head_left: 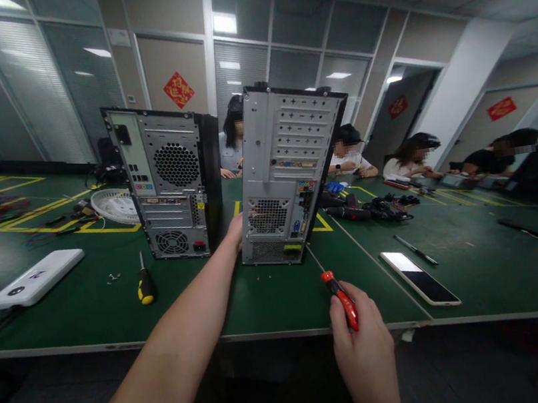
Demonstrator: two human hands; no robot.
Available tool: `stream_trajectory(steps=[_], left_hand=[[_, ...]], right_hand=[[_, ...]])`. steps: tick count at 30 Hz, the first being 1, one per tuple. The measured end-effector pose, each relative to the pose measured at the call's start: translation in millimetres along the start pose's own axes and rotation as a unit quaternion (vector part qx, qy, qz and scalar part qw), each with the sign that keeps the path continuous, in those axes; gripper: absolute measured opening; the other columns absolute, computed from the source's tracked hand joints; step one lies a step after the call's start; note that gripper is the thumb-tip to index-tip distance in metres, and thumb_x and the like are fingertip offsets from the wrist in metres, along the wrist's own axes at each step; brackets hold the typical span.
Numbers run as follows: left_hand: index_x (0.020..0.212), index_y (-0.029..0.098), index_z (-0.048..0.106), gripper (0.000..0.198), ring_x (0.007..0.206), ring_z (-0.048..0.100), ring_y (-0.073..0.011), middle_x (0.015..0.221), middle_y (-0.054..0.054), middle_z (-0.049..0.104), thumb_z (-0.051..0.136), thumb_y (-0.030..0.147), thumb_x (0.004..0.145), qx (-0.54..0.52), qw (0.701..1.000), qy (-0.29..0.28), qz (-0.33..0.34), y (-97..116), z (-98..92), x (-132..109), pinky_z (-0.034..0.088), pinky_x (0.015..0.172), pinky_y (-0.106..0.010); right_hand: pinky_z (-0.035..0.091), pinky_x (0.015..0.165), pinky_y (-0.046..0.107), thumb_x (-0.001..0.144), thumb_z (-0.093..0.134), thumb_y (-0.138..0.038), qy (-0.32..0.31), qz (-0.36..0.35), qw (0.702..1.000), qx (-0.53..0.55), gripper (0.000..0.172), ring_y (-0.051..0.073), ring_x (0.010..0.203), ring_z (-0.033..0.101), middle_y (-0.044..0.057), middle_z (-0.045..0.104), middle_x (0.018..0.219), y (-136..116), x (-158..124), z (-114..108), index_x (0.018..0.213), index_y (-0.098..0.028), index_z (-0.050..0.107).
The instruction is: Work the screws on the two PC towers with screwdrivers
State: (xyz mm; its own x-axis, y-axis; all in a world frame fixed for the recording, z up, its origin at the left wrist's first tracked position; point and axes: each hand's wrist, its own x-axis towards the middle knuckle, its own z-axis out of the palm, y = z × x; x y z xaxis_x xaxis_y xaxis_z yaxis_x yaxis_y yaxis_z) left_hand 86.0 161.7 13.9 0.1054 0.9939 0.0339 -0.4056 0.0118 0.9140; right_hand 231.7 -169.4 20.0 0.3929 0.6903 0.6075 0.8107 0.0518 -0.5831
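A grey computer tower (265, 178) stands on the green table with its back panel turned to me, full of slots, ports and vents. My left hand (237, 228) reaches to its left side; the fingers are hidden behind the case, so their pose does not show. My right hand (361, 329) is closed around a screwdriver (343, 301) with a red and black handle. The thin shaft points up at the tower's lower right corner, and I cannot tell whether the tip touches it. Left of it stands a second computer tower (165, 183). Small screws (269, 277) lie before the grey tower.
A yellow and black screwdriver (146, 288), loose screws (114, 277) and a white power bank (35, 278) lie to the left. Behind is a white basket (115, 207). On the right are a phone (419, 278), a pen (415, 250) and black cables (386, 209). Several people sit across the table.
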Motion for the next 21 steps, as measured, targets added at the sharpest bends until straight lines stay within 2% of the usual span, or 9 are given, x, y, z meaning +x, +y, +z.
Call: stream_trajectory(steps=[13,21], left_hand=[[0.084,0.017,0.079,0.02,0.083,0.075,-0.022,0.099,-0.012,0.079,0.078,0.034,0.073,0.011,1.0,0.008,-0.003,-0.8,-2.8,2.3,0.059,0.082,-0.034],[0.08,0.018,0.078,0.019,0.087,0.075,-0.0242,0.099,-0.011,0.08,0.08,0.034,0.072,0.021,1.0,0.013,0.015,-0.1,-3.6,1.3,0.058,0.084,-0.035]], right_hand=[[0.054,0.084,0.037,0.105,0.047,-0.039,0.007,-0.029,1.0,-0.009,0.036,0.024,0.1,0.068,0.012,0.068,0.112,-0.6,0.1,-0.8,0.125,-0.017,0.068],[0.055,0.084,0.037,0.105,0.048,-0.037,0.011,-0.038,0.999,-0.006,0.033,0.024,0.101,0.068,0.011,0.068,0.113,-0.5,-0.4,-0.6,0.124,-0.018,0.068]])
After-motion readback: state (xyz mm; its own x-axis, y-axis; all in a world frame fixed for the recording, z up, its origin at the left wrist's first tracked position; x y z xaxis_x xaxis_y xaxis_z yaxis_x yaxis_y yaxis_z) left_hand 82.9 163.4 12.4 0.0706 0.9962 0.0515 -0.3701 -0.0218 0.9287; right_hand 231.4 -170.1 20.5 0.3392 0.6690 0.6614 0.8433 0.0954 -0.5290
